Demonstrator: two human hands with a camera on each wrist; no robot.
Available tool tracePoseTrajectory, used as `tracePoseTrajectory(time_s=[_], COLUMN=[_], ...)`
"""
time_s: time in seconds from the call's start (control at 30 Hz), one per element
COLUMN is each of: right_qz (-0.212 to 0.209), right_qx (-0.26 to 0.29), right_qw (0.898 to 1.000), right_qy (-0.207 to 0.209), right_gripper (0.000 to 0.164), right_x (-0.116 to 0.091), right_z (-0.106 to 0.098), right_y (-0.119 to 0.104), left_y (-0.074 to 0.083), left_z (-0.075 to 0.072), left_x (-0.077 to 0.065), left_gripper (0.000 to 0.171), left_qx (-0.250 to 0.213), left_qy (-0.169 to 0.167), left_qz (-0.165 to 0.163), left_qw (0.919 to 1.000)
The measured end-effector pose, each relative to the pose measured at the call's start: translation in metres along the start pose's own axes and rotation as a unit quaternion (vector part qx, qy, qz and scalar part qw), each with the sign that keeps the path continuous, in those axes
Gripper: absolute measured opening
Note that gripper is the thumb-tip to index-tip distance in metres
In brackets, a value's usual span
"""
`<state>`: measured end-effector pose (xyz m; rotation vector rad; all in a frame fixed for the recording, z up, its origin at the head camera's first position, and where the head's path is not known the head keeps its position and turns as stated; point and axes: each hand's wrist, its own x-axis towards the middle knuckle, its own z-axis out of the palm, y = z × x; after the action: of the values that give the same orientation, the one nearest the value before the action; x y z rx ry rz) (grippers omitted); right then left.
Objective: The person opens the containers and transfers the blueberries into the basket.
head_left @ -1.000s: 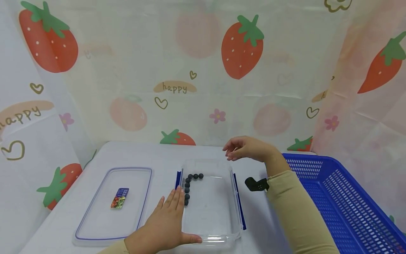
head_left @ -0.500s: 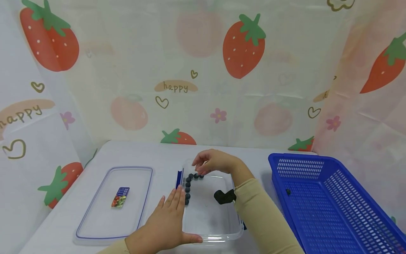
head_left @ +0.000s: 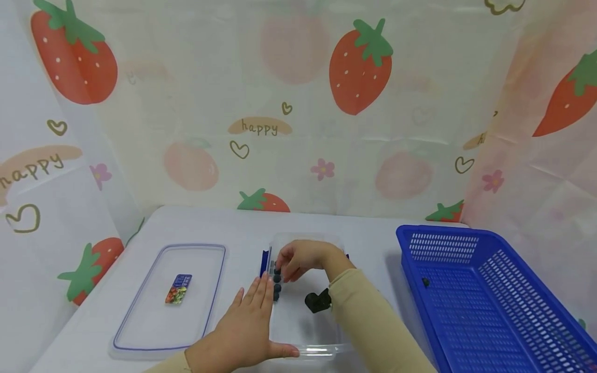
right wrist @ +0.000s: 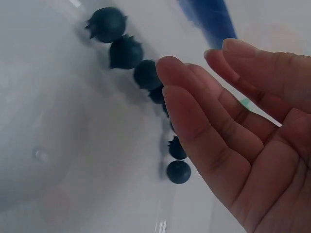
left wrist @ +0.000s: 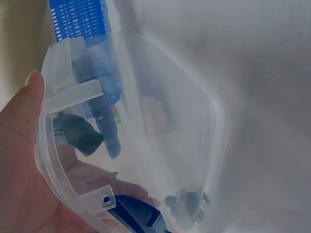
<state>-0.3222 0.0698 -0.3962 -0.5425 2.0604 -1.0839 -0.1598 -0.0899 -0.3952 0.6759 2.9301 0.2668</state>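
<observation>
A clear plastic container with blue side clips stands in the middle of the table. Dark blueberries line its left wall and curve along the far end. My left hand lies flat against the near left corner, fingers straight along the left side and thumb on the near rim. Inside the container, my right hand reaches over the far part of the row and hides some berries. In the right wrist view its fingertips are beside the blueberries, thumb apart, with no berry visible between them.
A clear lid with a blue-edged rim lies at left, a colourful label on it. To the right stands a blue perforated basket holding one small dark piece. A printed cloth hangs behind. A black device sits at my right wrist.
My right hand has come from beyond the container's right side, in over its far end, then down and left to the berry row. The left hand has stayed in place.
</observation>
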Motion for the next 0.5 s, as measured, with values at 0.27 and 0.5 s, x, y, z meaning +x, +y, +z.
tracePoseTrajectory(time_s=[0.27, 0.5], right_qz=[0.050, 0.059], right_qx=[-0.067, -0.104], right_qw=[0.996, 0.993], right_qy=[-0.007, -0.019], right_gripper=[0.020, 0.019], right_x=[0.009, 0.014], right_z=[0.012, 0.019], right_y=[0.007, 0.008], left_y=[0.001, 0.000], left_z=[-0.001, 0.000], left_x=[0.000, 0.000], left_gripper=[0.125, 0.125], left_qx=[-0.007, -0.005], left_qy=[-0.005, -0.008], left_qz=[0.002, 0.001], left_qw=[1.0000, 1.0000])
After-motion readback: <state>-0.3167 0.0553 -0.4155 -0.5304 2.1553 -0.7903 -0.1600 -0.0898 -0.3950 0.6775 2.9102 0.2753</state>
